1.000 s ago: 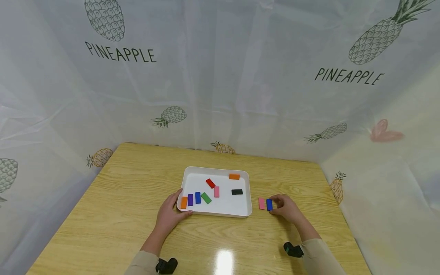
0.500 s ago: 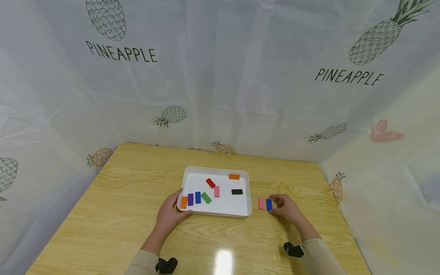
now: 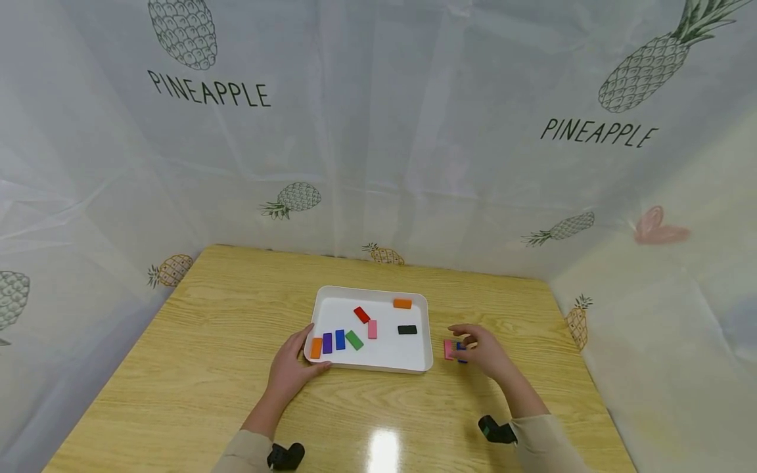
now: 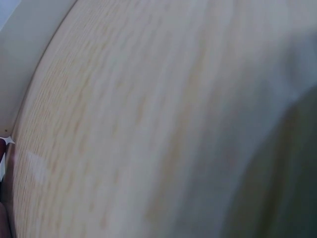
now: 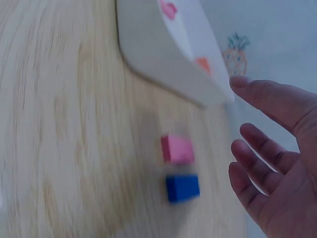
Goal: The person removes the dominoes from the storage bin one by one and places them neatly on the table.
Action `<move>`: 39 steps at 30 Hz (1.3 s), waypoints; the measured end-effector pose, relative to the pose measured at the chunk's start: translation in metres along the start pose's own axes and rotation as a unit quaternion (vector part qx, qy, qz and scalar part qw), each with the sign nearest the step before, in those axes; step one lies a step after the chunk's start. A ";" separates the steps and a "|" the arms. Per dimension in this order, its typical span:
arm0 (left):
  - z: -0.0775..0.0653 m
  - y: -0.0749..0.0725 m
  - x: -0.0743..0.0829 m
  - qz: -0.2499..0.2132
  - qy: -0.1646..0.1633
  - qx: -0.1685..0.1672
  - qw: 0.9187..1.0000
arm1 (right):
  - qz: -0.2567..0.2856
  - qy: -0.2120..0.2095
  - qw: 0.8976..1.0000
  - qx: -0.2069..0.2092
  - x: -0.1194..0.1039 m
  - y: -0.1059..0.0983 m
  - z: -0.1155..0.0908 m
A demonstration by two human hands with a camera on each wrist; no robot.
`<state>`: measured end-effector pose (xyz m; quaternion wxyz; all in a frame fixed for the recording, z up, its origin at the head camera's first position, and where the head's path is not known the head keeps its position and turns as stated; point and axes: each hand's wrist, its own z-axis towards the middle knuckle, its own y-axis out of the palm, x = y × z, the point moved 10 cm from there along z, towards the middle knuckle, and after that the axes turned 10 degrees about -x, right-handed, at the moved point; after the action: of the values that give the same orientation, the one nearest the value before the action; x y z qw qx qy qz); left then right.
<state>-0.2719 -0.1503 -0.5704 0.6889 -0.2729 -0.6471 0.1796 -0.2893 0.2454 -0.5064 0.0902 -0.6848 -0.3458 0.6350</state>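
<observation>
My left hand (image 3: 292,368) holds the near left corner of a white tray (image 3: 390,355), thumb at the front edge and fingers at the left side. Right of the tray, a pink block (image 5: 178,149) and a blue block (image 5: 183,188) lie side by side on the table, slightly apart. Above them hovers my right hand (image 3: 481,348), fingers loosely spread and holding nothing; in the head view it partly hides both blocks. The right wrist view shows the hand (image 5: 282,168) clear of the blocks. Only a sliver of the left hand shows in the left wrist view.
Inside the tray lie an orange block (image 3: 316,348), a purple block (image 3: 327,343), a blue block (image 3: 340,339), a green block (image 3: 354,339), a red block (image 3: 361,315), a pink block (image 3: 372,329), a black block (image 3: 407,330) and another orange block (image 3: 402,303). Printed curtains surround the wooden table (image 3: 248,289).
My right hand has let go of the blue block, lifted and moved left over the pink one. The blue block shifted very slightly earlier. My left hand and the tray have stayed put.
</observation>
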 end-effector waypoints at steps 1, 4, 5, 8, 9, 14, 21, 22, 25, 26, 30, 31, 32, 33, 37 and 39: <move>0.000 0.000 0.000 0.000 -0.001 0.000 1.000 | 0.008 -0.004 1.000 -0.003 -0.004 0.003 0.001; 0.000 0.000 -0.001 0.000 -0.004 0.000 1.000 | 0.022 -0.020 1.000 -0.010 -0.016 0.011 0.004; 0.000 0.000 -0.001 0.001 -0.005 -0.001 1.000 | 0.024 -0.025 0.999 -0.012 -0.020 0.013 0.005; 0.001 0.001 -0.002 0.001 -0.007 -0.002 1.000 | 0.025 -0.040 0.999 -0.017 -0.030 0.022 0.008; 0.001 0.001 -0.002 0.001 -0.008 -0.002 1.000 | 0.021 -0.044 0.999 -0.020 -0.033 0.025 0.009; 0.001 0.001 -0.003 0.001 -0.012 -0.004 1.000 | 0.024 -0.056 0.997 -0.044 -0.045 0.043 0.016; 0.001 0.001 -0.002 -0.004 -0.012 -0.006 1.000 | 0.035 -0.060 0.996 -0.061 -0.062 0.065 0.026; 0.001 0.001 -0.002 -0.004 -0.012 -0.006 1.000 | 0.038 -0.062 0.995 -0.064 -0.064 0.069 0.027; 0.001 0.001 -0.001 -0.003 -0.012 -0.007 1.000 | 0.041 -0.065 0.995 -0.071 -0.070 0.079 0.031; 0.000 0.001 -0.001 -0.002 -0.012 -0.006 1.000 | 0.041 -0.067 0.994 -0.073 -0.072 0.083 0.033; 0.000 0.001 0.000 -0.002 -0.011 -0.005 1.000 | 0.038 -0.071 0.993 -0.081 -0.078 0.096 0.037; 0.001 0.001 -0.001 -0.001 -0.011 -0.004 1.000 | 0.039 -0.071 0.993 -0.082 -0.079 0.099 0.039; 0.001 0.002 -0.001 -0.001 -0.010 -0.004 1.000 | 0.039 -0.070 0.993 -0.084 -0.080 0.101 0.040; 0.001 0.002 -0.001 -0.001 -0.011 -0.005 1.000 | 0.039 -0.071 0.993 -0.085 -0.082 0.103 0.041; 0.001 0.002 -0.001 -0.002 -0.012 -0.005 1.000 | 0.042 -0.070 0.992 -0.094 -0.085 0.113 0.046; 0.001 0.002 -0.001 -0.003 -0.011 -0.004 1.000 | 0.045 -0.071 0.992 -0.097 -0.086 0.118 0.050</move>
<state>-0.2725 -0.1495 -0.5725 0.6809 -0.2717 -0.6563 0.1786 -0.2899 0.0912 -0.5118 -0.0300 -0.6586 -0.3798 0.6490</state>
